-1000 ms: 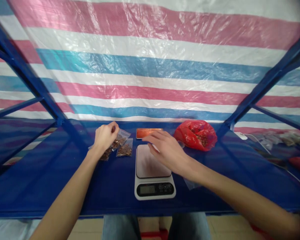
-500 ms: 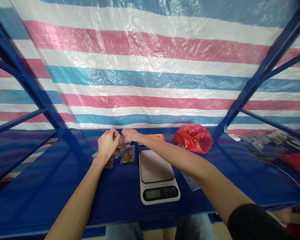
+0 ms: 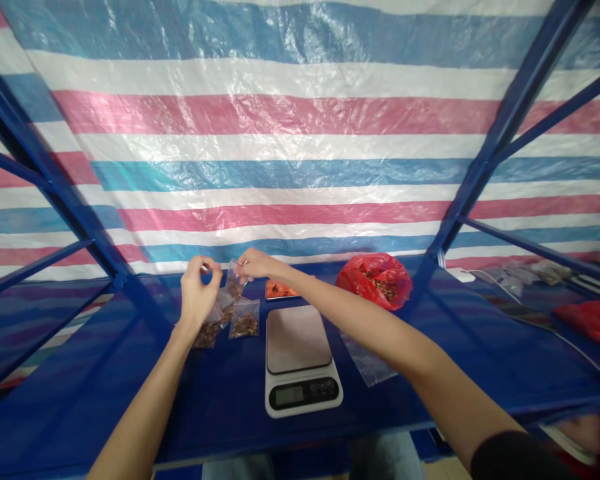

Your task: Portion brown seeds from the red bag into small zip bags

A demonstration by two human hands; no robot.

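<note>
My right hand (image 3: pixel 253 264) is closed, pinching a small clear zip bag (image 3: pixel 235 285) with brown dried pieces in its lower part. To its left, my left hand (image 3: pixel 199 288) has thumb and fingers curved into a loose ring, with nothing visible in them. Filled zip bags lie below the hands: one (image 3: pixel 245 324) flat beside the scale, another (image 3: pixel 207 335) partly under my left wrist. A white digital kitchen scale (image 3: pixel 300 340) stands in front of me, its plate bare. Its display digits are too faint to read.
A red plastic bag (image 3: pixel 375 281) of brown pieces sits open at the back right. Behind the scale lies an orange printed flat item (image 3: pixel 280 289). Clear bags (image 3: pixel 367 360) rest under my right forearm. Blue posts (image 3: pixel 473 160) and a striped sheet (image 3: pixel 290 113) border the blue table (image 3: pixel 220 413).
My left hand has come away from the zip bag, moving left. My right hand keeps the bag, now hanging more upright. The camera view has tilted and shifted slightly.
</note>
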